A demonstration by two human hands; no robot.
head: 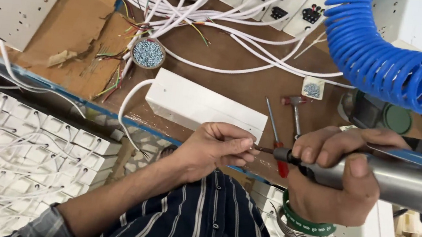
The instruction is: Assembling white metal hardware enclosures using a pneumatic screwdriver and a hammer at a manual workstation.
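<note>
The right hand (334, 172) is clenching around the barrel of a grey metal pneumatic screwdriver (399, 182), with the thumb pressing on top and the fingers wrapping over the black nose. The tool is lying roughly level, its dark bit pointing left toward the other hand. A green band and a metal bangle are sitting on that wrist.

The left hand (215, 148) is pinching its fingertips together right at the tip of the bit; something small appears to be held there, but what it is cannot be told. Both hands are working just above the near edge of a brown wooden bench (236, 79), over the person's dark striped shirt.

Just beyond the left hand a long white plastic box (204, 104) is resting on the bench, a white cable looping from its left end. A red-handled screwdriver (276, 136) is lying just beside the box's right end, with a small hammer-like tool near it. A round tin of silver screws (148, 53) is sitting further back among bundles of white cable and coloured wire ends. A blue coiled air hose (392, 60) is hanging across the upper right. White socket plates (34, 135) with cables are lying stacked below the bench to the left.
</note>
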